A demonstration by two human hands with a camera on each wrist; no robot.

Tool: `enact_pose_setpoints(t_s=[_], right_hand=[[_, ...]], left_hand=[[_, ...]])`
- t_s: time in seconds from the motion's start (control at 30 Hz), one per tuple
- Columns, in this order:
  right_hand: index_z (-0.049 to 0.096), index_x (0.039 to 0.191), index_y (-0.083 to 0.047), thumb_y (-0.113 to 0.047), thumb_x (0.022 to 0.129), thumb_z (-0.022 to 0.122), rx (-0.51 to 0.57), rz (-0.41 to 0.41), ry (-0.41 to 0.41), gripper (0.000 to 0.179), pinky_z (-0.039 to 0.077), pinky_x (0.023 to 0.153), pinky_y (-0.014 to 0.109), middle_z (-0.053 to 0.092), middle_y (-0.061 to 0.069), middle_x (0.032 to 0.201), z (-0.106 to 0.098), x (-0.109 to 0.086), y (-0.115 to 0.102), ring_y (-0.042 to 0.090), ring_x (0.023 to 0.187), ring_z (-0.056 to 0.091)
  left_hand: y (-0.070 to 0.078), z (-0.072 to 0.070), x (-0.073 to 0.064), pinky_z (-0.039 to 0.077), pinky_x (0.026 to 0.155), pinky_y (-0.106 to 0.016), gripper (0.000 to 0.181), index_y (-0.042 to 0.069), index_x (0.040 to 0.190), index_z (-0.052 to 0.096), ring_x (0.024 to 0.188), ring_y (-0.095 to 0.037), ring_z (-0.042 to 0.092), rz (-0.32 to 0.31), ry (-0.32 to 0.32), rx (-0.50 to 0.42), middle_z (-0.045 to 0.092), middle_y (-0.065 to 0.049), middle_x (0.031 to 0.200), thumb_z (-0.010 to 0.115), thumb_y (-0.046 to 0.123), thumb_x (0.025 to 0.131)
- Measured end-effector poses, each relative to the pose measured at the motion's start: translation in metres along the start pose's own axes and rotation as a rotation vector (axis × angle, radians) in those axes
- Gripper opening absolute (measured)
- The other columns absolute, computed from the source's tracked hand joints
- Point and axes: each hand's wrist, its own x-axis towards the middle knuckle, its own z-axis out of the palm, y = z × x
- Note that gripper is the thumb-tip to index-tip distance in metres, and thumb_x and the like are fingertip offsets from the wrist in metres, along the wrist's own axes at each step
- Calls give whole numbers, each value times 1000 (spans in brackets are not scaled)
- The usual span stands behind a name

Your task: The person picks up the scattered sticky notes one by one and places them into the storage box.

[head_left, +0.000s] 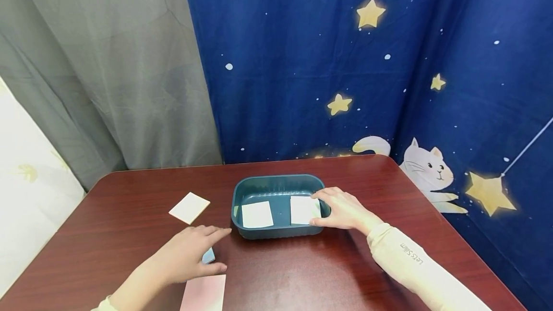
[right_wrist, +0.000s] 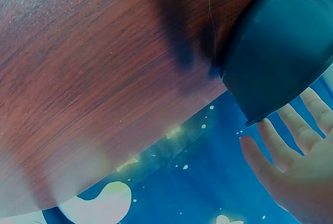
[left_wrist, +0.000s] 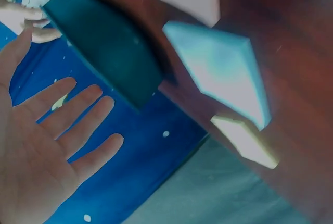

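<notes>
My right hand point(head_left: 339, 208) reaches over the right rim of a dark teal plastic bin point(head_left: 276, 233). Its fingertips and thumb are at opposite edges of a white square note pad point(head_left: 301, 210) inside the bin, pinching it. A second white note pad point(head_left: 257, 214) lies in the bin's left half. In the right wrist view the fingertips pass behind the bin's wall point(right_wrist: 281, 52). My left hand point(head_left: 186, 256), fingers relaxed and spread, hovers over a light blue note pad point(head_left: 209, 256), which it partly covers; the left wrist view shows this blue pad point(left_wrist: 223, 67) outside the hand.
A cream-edged note pad point(head_left: 190, 208) lies left of the bin. Nearer me is a pink note pad point(head_left: 203, 294). The dark red wooden table point(head_left: 276, 277) backs onto a grey curtain point(head_left: 151, 85) and a blue starry curtain point(head_left: 294, 71).
</notes>
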Motion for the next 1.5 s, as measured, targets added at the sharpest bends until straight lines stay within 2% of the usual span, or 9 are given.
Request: enact_pose_setpoints(t_s=[0.3, 0.47, 0.63, 0.77, 1.0, 1.07, 1.33, 1.4, 1.5], right_hand=[[59, 114, -17, -63, 66, 60, -3, 0, 4, 66, 40, 80, 46, 54, -1, 114, 1, 0, 0, 21, 106, 45], [59, 114, -17, -63, 66, 60, -2, -4, 7, 66, 40, 80, 46, 54, -1, 114, 1, 0, 1, 21, 106, 45], [59, 114, -17, -62, 67, 60, 1, -4, 6, 66, 40, 80, 46, 54, -1, 114, 1, -1, 1, 21, 107, 45], [59, 115, -17, -63, 66, 60, 2, -3, 7, 67, 40, 81, 46, 54, -1, 114, 1, -1, 1, 21, 107, 45], [59, 115, -18, -63, 66, 60, 4, -1, 8, 66, 40, 81, 45, 54, -1, 114, 1, -1, 1, 20, 107, 45], [58, 115, -18, -63, 66, 60, 4, -1, 8, 66, 40, 81, 45, 54, -2, 114, 2, -1, 1, 20, 107, 45], [59, 114, -17, -63, 66, 61, 5, -6, 14, 67, 40, 82, 45, 54, -1, 114, 3, 0, 2, 20, 107, 44], [59, 114, -17, -62, 66, 61, 1, -5, 16, 66, 40, 81, 45, 54, -1, 114, 3, 0, 2, 20, 107, 44], [59, 114, -18, -62, 66, 61, -3, 0, 16, 65, 40, 81, 45, 54, -1, 114, 4, 0, 3, 20, 107, 44]], left_hand=[[5, 33, -24, 40, 80, -45, 76, 5, 126, 47, 103, -25, 50, -13, -73, -86, 51, -9, 120, 66, 52, 69], [7, 46, -32, 38, 82, -49, 83, 4, 128, 44, 108, -27, 47, -4, -66, -69, 48, -13, 123, 64, 56, 68], [6, 56, -37, 39, 79, -51, 87, 1, 125, 47, 109, -26, 46, 48, -14, 3, 49, -14, 121, 55, 66, 68], [8, 61, -39, 40, 77, -51, 88, 2, 122, 51, 109, -24, 46, 54, -2, 35, 49, -12, 121, 47, 72, 68], [10, 63, -38, 39, 79, -52, 89, 6, 124, 49, 112, -25, 44, -18, -151, -17, 48, -8, 124, 41, 75, 69], [10, 63, -39, 39, 79, -52, 87, 6, 124, 49, 112, -25, 44, -17, -162, -11, 49, -6, 123, 40, 74, 70], [10, 67, -43, 42, 75, -46, 80, 7, 123, 50, 110, -23, 47, 17, -157, 18, 51, -5, 120, 40, 70, 75], [10, 70, -45, 44, 73, -43, 77, 7, 120, 52, 107, -23, 49, 48, -102, 44, 53, -7, 117, 41, 68, 76], [12, 71, -47, 44, 73, -41, 75, 7, 121, 52, 107, -22, 49, 42, -105, 37, 53, -7, 116, 41, 67, 77]])
